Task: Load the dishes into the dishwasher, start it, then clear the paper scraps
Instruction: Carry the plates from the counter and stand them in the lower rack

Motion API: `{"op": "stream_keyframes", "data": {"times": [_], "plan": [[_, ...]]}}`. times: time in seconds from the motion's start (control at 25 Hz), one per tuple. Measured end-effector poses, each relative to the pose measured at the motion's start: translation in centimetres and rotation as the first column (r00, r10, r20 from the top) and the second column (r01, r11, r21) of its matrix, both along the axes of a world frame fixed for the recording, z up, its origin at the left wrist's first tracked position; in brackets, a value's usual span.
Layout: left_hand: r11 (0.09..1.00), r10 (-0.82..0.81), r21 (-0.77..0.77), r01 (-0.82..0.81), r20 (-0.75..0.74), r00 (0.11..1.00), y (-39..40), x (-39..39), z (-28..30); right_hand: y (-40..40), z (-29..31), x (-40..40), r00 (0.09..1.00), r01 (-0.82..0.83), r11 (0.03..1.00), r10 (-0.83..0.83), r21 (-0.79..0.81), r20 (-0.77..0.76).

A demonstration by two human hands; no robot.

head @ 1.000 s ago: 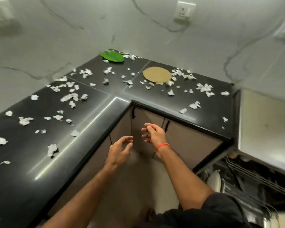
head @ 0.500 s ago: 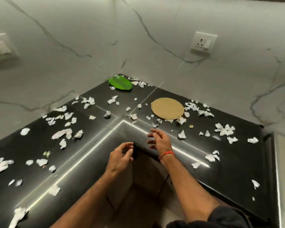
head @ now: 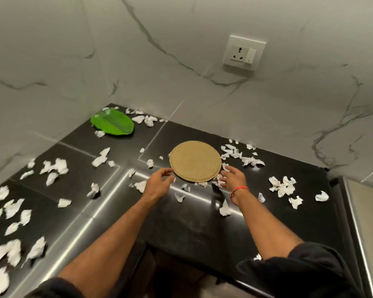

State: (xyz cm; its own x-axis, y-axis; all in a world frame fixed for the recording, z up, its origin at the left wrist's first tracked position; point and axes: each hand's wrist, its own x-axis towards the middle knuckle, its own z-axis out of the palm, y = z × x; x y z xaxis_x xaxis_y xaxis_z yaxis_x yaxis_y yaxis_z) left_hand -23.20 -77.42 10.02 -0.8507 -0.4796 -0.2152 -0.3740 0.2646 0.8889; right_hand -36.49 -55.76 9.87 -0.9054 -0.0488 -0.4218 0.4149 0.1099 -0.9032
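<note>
Nearest to us, the glossy black stone countertop (head: 181,224) wrapped round the corner, and we had both arms stretched over its front edge. Our left hand (head: 157,183) reached with loosely curled fingers holding nothing, its fingertips just short of the near-left rim of the round tan woven mat (head: 195,161); our right hand (head: 233,176), a red thread at its wrist, came in at the near-right rim with fingers spread and relaxed, also empty. We judged the hands were set either side so the flat disc could be lifted by its edges, since it lay flush on the stone and offered no other purchase. The torn white paper scraps (head: 282,186) lay strewn across both wings of the counter, several touching the mat's edge and under our right fingers, so lifting might have scattered them. Farther back, the green leaf-shaped plastic dish (head: 112,124) sat in the corner against the grey-veined marble wall (head: 159,50), with a white socket (head: 243,52) above. No dishwasher showed.
</note>
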Motion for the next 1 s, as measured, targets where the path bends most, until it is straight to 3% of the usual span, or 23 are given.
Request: {"op": "stream_keyframes", "data": {"times": [0.28, 0.44, 0.72, 0.84, 0.92, 1.0], "plan": [[0.992, -0.089, -0.077, 0.105, 0.185, 0.979, -6.1, -12.7, -1.7, -3.0, -2.0, -4.3, 0.971, 0.11, 0.991, -0.091, -0.075, 0.221], [0.977, -0.124, -0.127, 0.173, 0.324, 0.938, -6.1, -15.9, -3.2, -4.2, -3.4, -5.7, 0.963, 0.129, 0.991, -0.116, -0.037, 0.245], [0.988, 0.138, -0.109, -0.109, 0.306, 0.942, -6.2, -16.2, -3.8, -5.6, -2.8, -7.0, 0.972, 0.143, 0.989, -0.135, -0.031, 0.192], [0.978, 0.194, 0.035, -0.203, 0.18, 0.964, -6.2, -14.7, -2.2, -5.5, -0.5, -7.3, 0.989, 0.112, 0.983, -0.096, -0.143, 0.111], [0.938, 0.212, 0.28, -0.203, -0.001, 0.977, -5.5, -13.4, 0.1, -4.6, 1.9, -7.5, 0.992, 0.111, 0.96, -0.123, -0.255, -0.03], [0.759, 0.233, 0.644, -0.091, -0.138, 0.963, -4.4, -11.8, 2.8, -3.7, 4.4, -7.2, 0.958, 0.109, 0.934, -0.189, -0.339, -0.213]]}}
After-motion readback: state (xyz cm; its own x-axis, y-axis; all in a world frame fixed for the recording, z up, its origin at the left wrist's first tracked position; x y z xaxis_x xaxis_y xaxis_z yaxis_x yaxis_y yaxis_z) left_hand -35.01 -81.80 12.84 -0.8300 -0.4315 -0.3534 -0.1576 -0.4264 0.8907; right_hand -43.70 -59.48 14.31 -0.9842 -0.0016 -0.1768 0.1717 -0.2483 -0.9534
